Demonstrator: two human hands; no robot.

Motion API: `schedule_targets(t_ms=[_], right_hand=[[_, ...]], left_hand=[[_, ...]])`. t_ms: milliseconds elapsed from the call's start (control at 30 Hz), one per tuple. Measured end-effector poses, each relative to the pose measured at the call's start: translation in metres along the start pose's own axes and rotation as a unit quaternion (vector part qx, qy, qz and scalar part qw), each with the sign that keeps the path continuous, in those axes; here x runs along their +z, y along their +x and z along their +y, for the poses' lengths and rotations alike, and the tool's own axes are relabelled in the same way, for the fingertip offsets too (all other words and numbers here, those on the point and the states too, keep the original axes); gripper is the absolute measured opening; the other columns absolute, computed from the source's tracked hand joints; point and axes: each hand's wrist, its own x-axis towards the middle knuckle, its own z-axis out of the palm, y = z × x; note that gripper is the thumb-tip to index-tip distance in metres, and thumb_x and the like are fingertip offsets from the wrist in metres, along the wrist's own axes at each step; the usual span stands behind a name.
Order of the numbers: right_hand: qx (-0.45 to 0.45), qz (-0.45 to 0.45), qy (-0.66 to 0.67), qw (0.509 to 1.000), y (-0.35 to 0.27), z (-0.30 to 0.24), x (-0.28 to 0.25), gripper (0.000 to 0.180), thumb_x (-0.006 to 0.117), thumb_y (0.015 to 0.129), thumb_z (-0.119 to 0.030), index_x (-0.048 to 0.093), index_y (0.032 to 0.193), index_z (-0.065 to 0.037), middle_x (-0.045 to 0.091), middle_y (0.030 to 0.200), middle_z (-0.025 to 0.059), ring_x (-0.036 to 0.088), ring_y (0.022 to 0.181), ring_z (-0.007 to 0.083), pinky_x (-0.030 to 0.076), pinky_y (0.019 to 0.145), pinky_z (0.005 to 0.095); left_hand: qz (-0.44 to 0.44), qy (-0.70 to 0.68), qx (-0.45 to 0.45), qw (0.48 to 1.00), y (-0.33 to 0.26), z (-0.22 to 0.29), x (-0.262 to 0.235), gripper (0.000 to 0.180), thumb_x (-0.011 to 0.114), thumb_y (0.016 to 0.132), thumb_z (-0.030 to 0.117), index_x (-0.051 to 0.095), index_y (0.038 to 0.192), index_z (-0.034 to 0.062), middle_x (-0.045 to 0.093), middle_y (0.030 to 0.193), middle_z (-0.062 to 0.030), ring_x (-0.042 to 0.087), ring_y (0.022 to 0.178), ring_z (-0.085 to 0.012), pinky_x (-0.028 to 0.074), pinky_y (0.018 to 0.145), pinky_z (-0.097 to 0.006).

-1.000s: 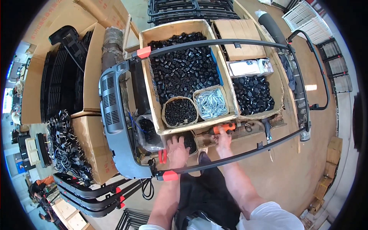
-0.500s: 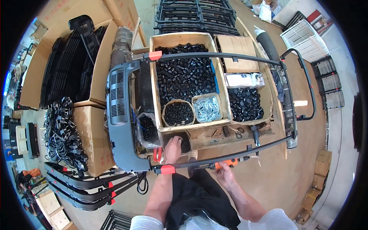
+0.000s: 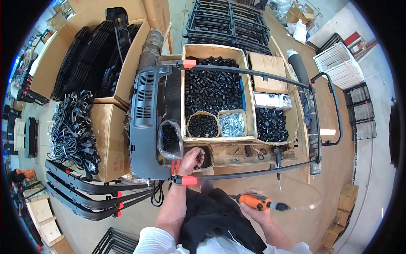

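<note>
Orange screwdriver (image 3: 259, 202) held level; small box (image 3: 206, 155) of black parts.

Both forearms are bare from the elbow down, and the left hand (image 3: 191, 159) and right hand (image 3: 255, 210) wear no gloves. Short white sleeves (image 3: 157, 240) cover the upper arms at the lower edge of the view. A black apron (image 3: 215, 216) hangs down the front between the arms, creased and folded

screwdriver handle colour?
Orange, with black tip end; head view, in the right hand, screwdriver.
</note>
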Motion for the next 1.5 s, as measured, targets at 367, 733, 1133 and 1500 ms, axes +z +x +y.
schedule_targets(t_ms=[367, 733, 1133, 1500], right_hand=[[-0.050, 0.010, 0.120, 0.991, 0.051, -0.033, 0.010, 0.053, 0.083, 0.085, -0.002, 0.055, 0.130, -0.003, 0.071, 0.122, 0.0164, 0.069, 0.113, 0.0236, 0.056, 0.102, 0.0400], [-0.056, -0.080, 0.093, 0.991, 0.094, -0.052, 0.013, 0.057, 0.085, 0.086, -0.004, 0.056, 0.135, 0.000, 0.070, 0.126, 0.0160, 0.067, 0.119, 0.0225, 0.055, 0.106, 0.0391], [-0.062, -0.170, 0.133, 0.974, 0.122, -0.060, 0.046, 0.059, 0.085, 0.086, -0.001, 0.054, 0.136, 0.001, 0.069, 0.132, 0.0203, 0.066, 0.126, 0.0267, 0.054, 0.110, 0.0415], [-0.150, -0.213, 0.112, 0.959, 0.165, -0.118, 0.136, 0.057, 0.082, 0.089, -0.001, 0.050, 0.136, -0.002, 0.067, 0.134, 0.0215, 0.065, 0.128, 0.0298, 0.053, 0.111, 0.0436]], left_hand=[[0.035, -0.001, 0.007, 0.999, -0.031, -0.009, 0.015, 0.026, 0.063, 0.107, 0.017, 0.073, 0.128, 0.0057, 0.070, 0.095, -0.0005, 0.065, 0.080, -0.0089, 0.054, 0.071, -0.024], [0.083, -0.200, 0.069, 0.974, -0.044, -0.039, 0.007, 0.026, 0.070, 0.103, 0.011, 0.069, 0.128, 0.0039, 0.072, 0.101, -0.0060, 0.072, 0.087, -0.0165, 0.064, 0.080, -0.033], [0.106, -0.182, -0.015, 0.977, -0.201, -0.039, 0.034, 0.019, 0.059, 0.111, 0.026, 0.060, 0.112, 0.0080, 0.063, 0.098, -0.0019, 0.062, 0.082, -0.0143, 0.054, 0.070, -0.028], [0.141, -0.371, 0.153, 0.905, -0.159, 0.123, 0.051, 0.021, 0.055, 0.113, 0.028, 0.062, 0.115, 0.0076, 0.060, 0.096, -0.0014, 0.055, 0.082, -0.0139, 0.048, 0.071, -0.027]])
